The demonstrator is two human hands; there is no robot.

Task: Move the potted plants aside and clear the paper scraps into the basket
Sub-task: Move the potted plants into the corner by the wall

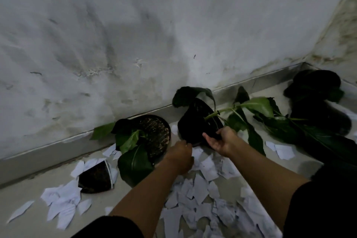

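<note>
Shifting a tipped pot toward the wall so the scraps can be reached.

We start with the stained wall (pixel 135 35), since it marks the far edge where plants can stand out of the way. Next, paper scraps (pixel 199 195) cover the near floor, so nothing is cleared yet; no basket shows. A pot of soil (pixel 154 133) stands upright at the left by the wall, and a dark plant (pixel 316 98) sits in the far right corner. Between them a black pot (pixel 195 123) lies tilted, its leaves spilling right. Our right hand (pixel 222 143) pinches its near rim, thumb curled over. Our left hand (pixel 180 155) touches the base; its fingers are hidden.
</note>
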